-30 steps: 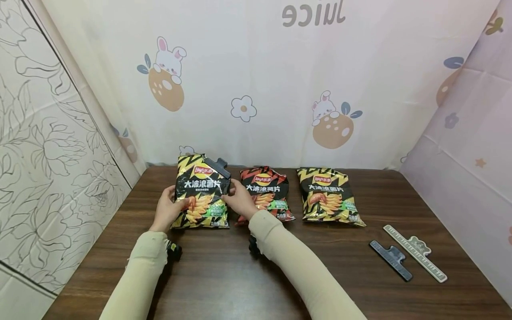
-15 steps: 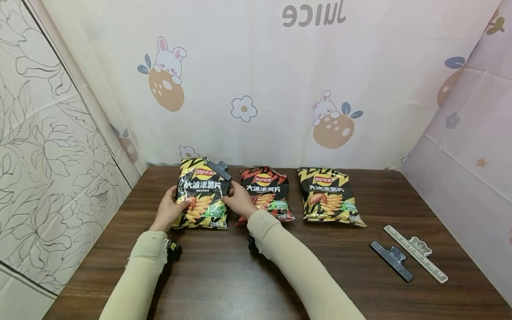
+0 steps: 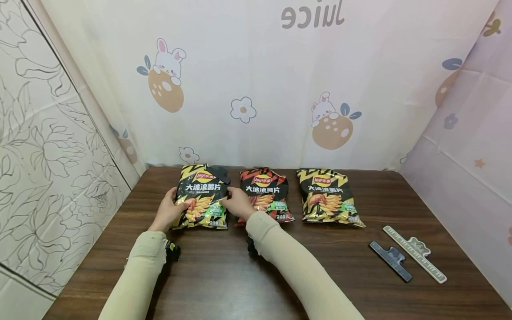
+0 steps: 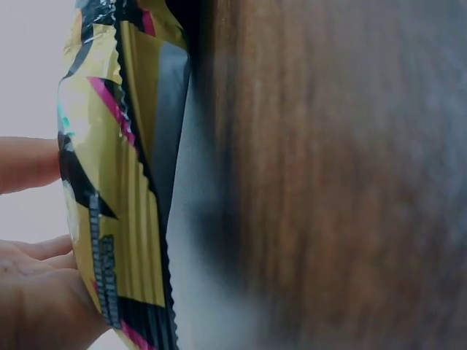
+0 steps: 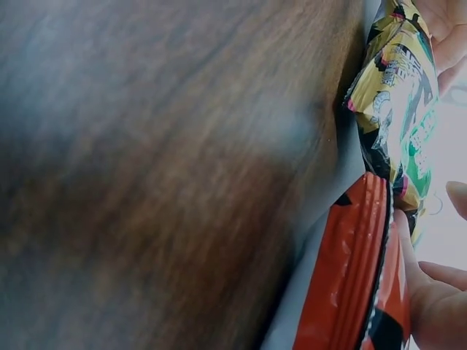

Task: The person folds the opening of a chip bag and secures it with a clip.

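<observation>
A yellow-and-black bag of potato chips (image 3: pixel 202 198) lies at the back left, between my two hands. A black bag clip (image 3: pixel 219 174) is clamped across its folded top right corner. My left hand (image 3: pixel 165 212) grips the bag's left side, thumb on the front. At the opposite edge, my right hand (image 3: pixel 239 203) holds it, with the thumb over the printed face. In the right wrist view, the right fingers reach down beside a red bag of potato chips (image 5: pixel 339 284), close to the yellow one. The left wrist view shows the yellow bag's crimped edge (image 4: pixel 146 197) low over the wood.
To the right stands another yellow-and-black chip bag (image 3: pixel 328 197) in the same row. A dark bag clip (image 3: pixel 390 260) and a longer white one (image 3: pixel 416 253) lie at the table's right. A printed curtain (image 3: pixel 256 80) hangs behind the table (image 3: pixel 224 275).
The clipped yellow bag has come down, its top sinking toward the table between both hands. The hands have stayed at its sides, and the other bags and loose clips have not moved.
</observation>
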`<state>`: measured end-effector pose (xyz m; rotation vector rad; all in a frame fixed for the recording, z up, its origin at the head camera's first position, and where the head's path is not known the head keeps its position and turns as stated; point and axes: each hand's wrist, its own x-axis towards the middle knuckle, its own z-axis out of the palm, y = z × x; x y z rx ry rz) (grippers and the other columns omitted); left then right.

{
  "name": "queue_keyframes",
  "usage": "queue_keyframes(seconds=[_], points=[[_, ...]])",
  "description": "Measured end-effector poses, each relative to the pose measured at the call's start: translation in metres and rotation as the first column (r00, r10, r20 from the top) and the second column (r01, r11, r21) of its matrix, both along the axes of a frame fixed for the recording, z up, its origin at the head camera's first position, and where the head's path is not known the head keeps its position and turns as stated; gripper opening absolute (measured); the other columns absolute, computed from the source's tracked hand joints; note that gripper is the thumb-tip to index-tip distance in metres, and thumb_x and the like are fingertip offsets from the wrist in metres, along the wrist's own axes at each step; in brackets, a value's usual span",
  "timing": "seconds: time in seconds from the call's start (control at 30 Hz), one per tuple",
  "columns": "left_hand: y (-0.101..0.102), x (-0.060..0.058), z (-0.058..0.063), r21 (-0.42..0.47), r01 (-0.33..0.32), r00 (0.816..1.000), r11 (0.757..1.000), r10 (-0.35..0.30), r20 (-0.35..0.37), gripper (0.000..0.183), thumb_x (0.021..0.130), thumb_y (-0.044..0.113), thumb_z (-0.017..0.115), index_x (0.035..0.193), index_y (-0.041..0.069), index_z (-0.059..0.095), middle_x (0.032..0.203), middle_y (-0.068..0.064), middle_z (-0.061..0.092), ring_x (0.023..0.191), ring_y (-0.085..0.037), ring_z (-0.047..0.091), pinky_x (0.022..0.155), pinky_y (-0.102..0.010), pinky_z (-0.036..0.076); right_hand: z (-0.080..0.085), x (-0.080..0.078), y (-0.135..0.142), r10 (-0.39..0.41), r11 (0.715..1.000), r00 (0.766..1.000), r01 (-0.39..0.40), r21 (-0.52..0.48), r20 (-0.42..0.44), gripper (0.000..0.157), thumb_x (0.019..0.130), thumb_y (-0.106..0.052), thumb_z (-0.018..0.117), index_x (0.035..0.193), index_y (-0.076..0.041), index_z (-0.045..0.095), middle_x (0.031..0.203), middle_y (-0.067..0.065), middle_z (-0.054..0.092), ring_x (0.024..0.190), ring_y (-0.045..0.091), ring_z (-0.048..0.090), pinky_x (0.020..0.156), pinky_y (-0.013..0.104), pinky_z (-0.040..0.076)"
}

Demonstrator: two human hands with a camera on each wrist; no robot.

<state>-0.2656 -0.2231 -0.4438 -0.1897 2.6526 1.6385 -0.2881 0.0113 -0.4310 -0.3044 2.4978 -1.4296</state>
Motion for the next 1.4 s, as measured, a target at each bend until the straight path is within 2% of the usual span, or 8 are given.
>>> queue_keyframes(seconds=[0.07, 0.5, 0.67, 0.8, 1.0, 1.2, 1.33, 1.4], points=[[0.000, 0.000, -0.001, -0.009, -0.002, 1.000, 1.000, 0.002, 0.003, 0.080, 0.096, 0.009, 0.059, 0.156, -0.002, 0.006, 0.159, -0.029, 0.016, 0.147, -0.043, 0.018, 0.116, -0.055, 0.026, 0.000, 0.000, 0.000, 0.002, 1.000, 1.000, -0.002, 0.005, 0.000, 0.066, 0.094, -0.022, 0.063, 0.152, -0.005, 0.035, 0.150, 0.017, 0.045, 0.136, 0.030, 0.047, 0.104, 0.047, 0.045], [-0.003, -0.001, -0.003, -0.032, 0.031, 0.999, 0.999, -0.030, 0.024, 0.078, 0.096, 0.006, 0.056, 0.156, -0.003, 0.007, 0.161, -0.027, 0.009, 0.149, -0.042, 0.011, 0.117, -0.055, 0.024, -0.003, 0.004, -0.001, -0.003, 0.999, 1.000, 0.004, -0.039, 0.028, 0.065, 0.097, -0.026, 0.060, 0.152, -0.005, 0.034, 0.141, 0.015, 0.054, 0.083, 0.020, 0.064, 0.075, 0.037, 0.049], [-0.002, -0.001, -0.003, -0.039, 0.024, 1.000, 0.999, -0.024, 0.005, 0.076, 0.096, 0.004, 0.055, 0.156, -0.003, 0.008, 0.161, -0.027, 0.011, 0.149, -0.042, 0.012, 0.117, -0.055, 0.023, -0.002, 0.005, 0.001, -0.014, 0.998, 0.999, 0.017, -0.062, 0.043, 0.063, 0.098, -0.029, 0.058, 0.152, -0.005, 0.035, 0.148, 0.018, 0.046, 0.123, 0.028, 0.057, 0.100, 0.048, 0.047], [-0.002, -0.001, -0.003, -0.033, 0.013, 1.000, 0.999, -0.013, -0.018, 0.074, 0.096, 0.002, 0.054, 0.155, -0.002, 0.010, 0.160, -0.028, 0.016, 0.148, -0.043, 0.015, 0.117, -0.054, 0.025, -0.001, 0.006, 0.001, -0.011, 0.998, 0.999, 0.014, -0.064, 0.048, 0.062, 0.099, -0.029, 0.057, 0.152, -0.005, 0.035, 0.150, 0.018, 0.045, 0.128, 0.030, 0.053, 0.103, 0.050, 0.045], [-0.002, -0.001, -0.003, -0.038, 0.003, 1.000, 0.999, -0.004, -0.010, 0.074, 0.097, 0.004, 0.055, 0.156, -0.001, 0.010, 0.159, -0.028, 0.017, 0.148, -0.043, 0.018, 0.115, -0.054, 0.028, 0.001, 0.009, 0.001, -0.002, 0.998, 0.999, 0.005, -0.061, 0.049, 0.062, 0.099, -0.028, 0.057, 0.151, -0.003, 0.035, 0.146, 0.019, 0.048, 0.088, 0.021, 0.066, 0.084, 0.041, 0.050], [-0.002, -0.001, -0.002, -0.029, 0.014, 1.000, 0.999, -0.014, 0.016, 0.075, 0.098, 0.008, 0.056, 0.156, -0.003, 0.010, 0.161, -0.026, 0.012, 0.149, -0.041, 0.013, 0.118, -0.053, 0.023, 0.002, 0.010, 0.000, 0.004, 0.999, 0.999, -0.002, -0.033, 0.050, 0.060, 0.100, -0.028, 0.054, 0.151, -0.002, 0.035, 0.146, 0.017, 0.049, 0.055, 0.015, 0.042, 0.069, 0.035, 0.041], [-0.002, -0.001, 0.000, -0.033, 0.023, 1.000, 0.999, -0.023, 0.020, 0.074, 0.099, 0.011, 0.056, 0.155, -0.006, 0.010, 0.161, -0.027, 0.012, 0.149, -0.042, 0.013, 0.119, -0.053, 0.021, 0.002, 0.010, -0.001, 0.005, 0.999, 0.998, -0.003, -0.034, 0.060, 0.060, 0.101, -0.028, 0.053, 0.151, -0.002, 0.035, 0.145, 0.018, 0.050, 0.052, 0.015, 0.036, 0.066, 0.036, 0.040], [-0.002, -0.001, 0.001, -0.027, 0.030, 0.999, 0.999, -0.029, 0.021, 0.074, 0.099, 0.011, 0.055, 0.155, -0.006, 0.009, 0.161, -0.028, 0.011, 0.149, -0.041, 0.013, 0.119, -0.052, 0.021, 0.002, 0.011, 0.000, 0.009, 0.999, 0.998, -0.007, -0.035, 0.062, 0.059, 0.101, -0.028, 0.053, 0.151, -0.002, 0.035, 0.146, 0.018, 0.048, 0.063, 0.016, 0.049, 0.070, 0.037, 0.042]])
